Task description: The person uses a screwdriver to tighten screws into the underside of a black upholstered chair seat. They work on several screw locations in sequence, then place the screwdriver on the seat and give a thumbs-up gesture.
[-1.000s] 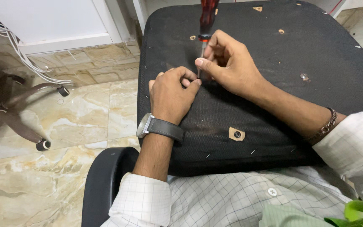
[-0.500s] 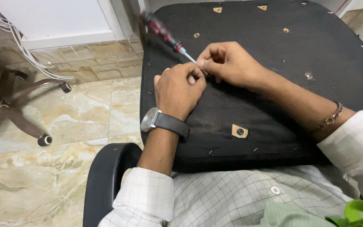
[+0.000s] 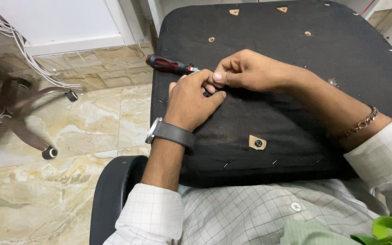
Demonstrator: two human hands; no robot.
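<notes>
A black fabric-covered chair seat (image 3: 296, 118) lies across my lap. A screwdriver with a red and black handle (image 3: 169, 65) lies nearly flat over its left edge, handle pointing left. My right hand (image 3: 250, 72), with a bracelet on the wrist, pinches the metal shaft between thumb and fingers. My left hand (image 3: 191, 97), wearing a grey-strapped watch, is curled shut on the fabric right beside the shaft. Its fingertips meet those of my right hand. The screwdriver's tip is hidden under the fingers.
Small tan patches (image 3: 257, 142) with screw holes dot the seat. A chair base with castors (image 3: 23, 122) stands on the marble floor at left, below white cables (image 3: 28, 59) and a white cabinet (image 3: 64, 22). A black curved chair part (image 3: 110, 199) sits at my left knee.
The screwdriver swung from upright down to the left until nearly flat. My right hand slid from the handle side to the shaft. My left hand stayed curled beside the tip.
</notes>
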